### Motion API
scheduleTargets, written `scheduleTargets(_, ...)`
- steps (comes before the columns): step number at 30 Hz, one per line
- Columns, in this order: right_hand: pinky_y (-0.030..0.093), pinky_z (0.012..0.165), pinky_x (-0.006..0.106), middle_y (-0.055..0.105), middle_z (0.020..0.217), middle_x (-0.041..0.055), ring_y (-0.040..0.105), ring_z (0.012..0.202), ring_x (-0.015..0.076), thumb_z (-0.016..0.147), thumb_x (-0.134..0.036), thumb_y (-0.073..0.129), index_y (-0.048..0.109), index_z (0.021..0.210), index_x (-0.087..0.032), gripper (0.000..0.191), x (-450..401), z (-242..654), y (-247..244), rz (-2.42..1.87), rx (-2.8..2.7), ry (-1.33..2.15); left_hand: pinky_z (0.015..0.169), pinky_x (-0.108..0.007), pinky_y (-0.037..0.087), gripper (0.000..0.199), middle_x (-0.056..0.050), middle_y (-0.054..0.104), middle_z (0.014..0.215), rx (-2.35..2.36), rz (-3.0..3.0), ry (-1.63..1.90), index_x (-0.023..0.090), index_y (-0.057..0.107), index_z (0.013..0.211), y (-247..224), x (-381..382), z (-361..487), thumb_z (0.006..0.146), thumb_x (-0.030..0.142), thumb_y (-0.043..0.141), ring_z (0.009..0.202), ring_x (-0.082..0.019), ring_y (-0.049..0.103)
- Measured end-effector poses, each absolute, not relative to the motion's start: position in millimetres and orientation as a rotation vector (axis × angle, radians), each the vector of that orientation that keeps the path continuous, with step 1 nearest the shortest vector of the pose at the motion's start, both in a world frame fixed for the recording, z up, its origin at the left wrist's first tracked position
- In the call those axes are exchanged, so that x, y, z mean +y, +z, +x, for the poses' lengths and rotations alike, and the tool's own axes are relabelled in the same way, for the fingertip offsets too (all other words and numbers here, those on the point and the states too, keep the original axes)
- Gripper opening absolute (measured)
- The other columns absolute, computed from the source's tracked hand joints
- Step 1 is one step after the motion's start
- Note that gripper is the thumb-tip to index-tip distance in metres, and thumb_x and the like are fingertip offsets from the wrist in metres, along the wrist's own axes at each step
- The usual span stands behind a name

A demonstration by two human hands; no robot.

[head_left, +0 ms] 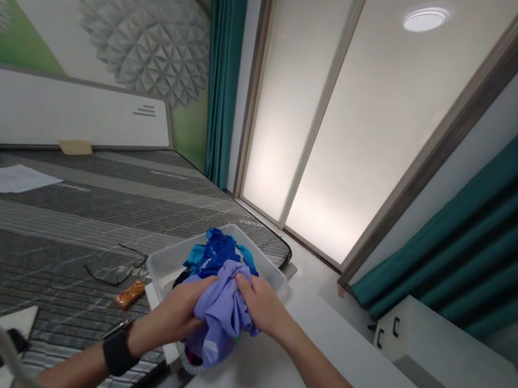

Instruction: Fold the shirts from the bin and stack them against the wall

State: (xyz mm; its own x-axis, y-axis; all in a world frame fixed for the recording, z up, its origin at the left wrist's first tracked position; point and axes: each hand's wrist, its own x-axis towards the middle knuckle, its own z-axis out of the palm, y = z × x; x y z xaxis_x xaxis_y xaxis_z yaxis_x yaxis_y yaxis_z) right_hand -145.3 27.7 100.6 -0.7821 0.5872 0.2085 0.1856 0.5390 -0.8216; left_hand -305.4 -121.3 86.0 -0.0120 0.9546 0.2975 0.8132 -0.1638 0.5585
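A bunched lavender garment [225,305] is gripped between my two hands, above the near side of a translucent plastic bin [270,269]. My left hand [181,307], with a dark watch on its wrist, closes round the garment's left side. On the other side, my right hand [263,302] pinches the cloth with the thumb on top. Behind it in the bin lie blue clothes [217,250], some dark and some lighter blue. Part of the lavender cloth hangs down over the bin's near rim. The bin's contents under the garment are hidden.
The bin stands at the edge of a bed with a grey striped mattress [100,213]. Eyeglasses [117,273], an orange packet [129,294] and papers [14,178] lie on the mattress. A white cabinet [453,369] stands at right, near sliding doors [349,136] and teal curtains [489,221].
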Motion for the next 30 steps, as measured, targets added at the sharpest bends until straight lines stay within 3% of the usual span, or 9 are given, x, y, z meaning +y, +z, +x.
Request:
scheduleTargets(3, 0.047, 0.088, 0.040, 0.067, 0.103, 0.0096, 0.064, 0.094, 0.0241, 0.091, -0.048, 0.050, 0.055, 0.123, -0.020, 0.042, 23.5, -135.3, 100.5, -0.738, -2.381, 1.000, 0.091, -0.036, 0.049, 0.034, -0.009, 0.065, 0.105, 1.947, 1.911, 1.074, 0.017, 0.066, 0.099, 85.6, -112.1, -306.3, 0.074, 0.013, 0.044, 0.099, -0.024, 0.060)
scheduleTargets(6, 0.041, 0.102, 0.044, 0.038, 0.147, 0.0142, 0.048, 0.126, 0.0279, 0.078, -0.051, 0.068, 0.026, 0.149, -0.025, 0.087, 14.4, -126.9, 101.6, -0.435, -2.471, 1.029, 0.097, -0.038, 0.047, 0.041, -0.008, 0.066, 0.112, 1.902, 1.707, 1.183, 0.017, 0.066, 0.105, 87.6, -107.8, -303.5, 0.069, 0.016, 0.047, 0.108, -0.026, 0.057)
scheduleTargets(8, 0.037, 0.107, 0.045, 0.021, 0.157, 0.0115, 0.040, 0.134, 0.0298, 0.069, -0.043, 0.077, 0.019, 0.152, -0.029, 0.102, 7.2, -126.4, 100.2, -0.271, -2.529, 1.037, 0.100, -0.040, 0.046, 0.044, -0.007, 0.068, 0.113, 1.832, 1.546, 1.177, 0.017, 0.064, 0.115, 89.9, -108.1, -297.0, 0.074, 0.022, 0.049, 0.110, -0.028, 0.058)
scheduleTargets(12, 0.038, 0.107, 0.042, 0.048, 0.142, 0.0095, 0.051, 0.124, 0.0255, 0.069, -0.016, 0.068, 0.042, 0.142, -0.026, 0.079, 6.1, -130.1, 98.2, -0.266, -2.352, 1.071, 0.103, -0.045, 0.043, 0.050, -0.010, 0.062, 0.126, 1.845, 1.469, 1.190, 0.017, 0.054, 0.131, 96.7, -115.8, -287.9, 0.086, 0.037, 0.050, 0.118, -0.030, 0.056)
scheduleTargets(17, 0.040, 0.103, 0.042, 0.068, 0.114, 0.0059, 0.058, 0.112, 0.0243, 0.078, -0.028, 0.060, 0.063, 0.115, -0.019, 0.038, 25.3, -121.6, 103.9, -0.479, -1.773, 1.391, 0.108, -0.047, 0.036, 0.088, -0.016, 0.041, 0.148, 1.891, 1.929, 0.945, 0.018, 0.029, 0.149, 92.6, -125.7, -295.7, 0.075, 0.041, 0.070, 0.129, -0.032, 0.046)
scheduleTargets(18, 0.041, 0.101, 0.042, 0.070, 0.110, 0.0059, 0.059, 0.110, 0.0252, 0.080, -0.034, 0.060, 0.065, 0.112, -0.018, 0.036, 27.1, -118.3, 103.9, -0.545, -1.662, 1.472, 0.107, -0.047, 0.038, 0.086, -0.016, 0.044, 0.146, 1.914, 1.983, 0.878, 0.020, 0.032, 0.148, 89.2, -124.7, -296.2, 0.073, 0.038, 0.071, 0.127, -0.032, 0.048)
scheduleTargets(20, 0.043, 0.098, 0.043, 0.071, 0.106, 0.0063, 0.060, 0.107, 0.0273, 0.080, -0.044, 0.061, 0.066, 0.110, -0.017, 0.041, 27.2, -110.3, 102.4, -0.658, -1.489, 1.598, 0.101, -0.045, 0.042, 0.061, -0.011, 0.060, 0.130, 1.972, 2.011, 0.791, 0.023, 0.050, 0.136, 83.3, -119.1, -293.6, 0.077, 0.028, 0.064, 0.114, -0.030, 0.057)
scheduleTargets(23, 0.042, 0.098, 0.044, 0.071, 0.107, 0.0069, 0.059, 0.109, 0.0294, 0.078, -0.050, 0.063, 0.065, 0.114, -0.017, 0.049, 22.5, -92.8, 99.0, -0.699, -1.437, 1.621, 0.089, -0.036, 0.047, 0.035, -0.005, 0.072, 0.101, 1.993, 1.860, 0.912, 0.025, 0.065, 0.113, 84.8, -104.6, -279.7, 0.084, 0.019, 0.045, 0.094, -0.024, 0.065)
scheduleTargets(30, 0.038, 0.105, 0.042, 0.067, 0.118, 0.0044, 0.057, 0.115, 0.0247, 0.081, -0.039, 0.061, 0.063, 0.117, -0.023, 0.040, 19.5, -28.3, 83.0, -0.745, -1.694, 1.504, 0.095, -0.033, 0.046, 0.037, -0.007, 0.063, 0.123, 1.488, 1.268, 1.510, 0.020, 0.055, 0.121, 106.8, -68.0, -199.5, 0.085, 0.029, 0.053, 0.113, -0.023, 0.058)
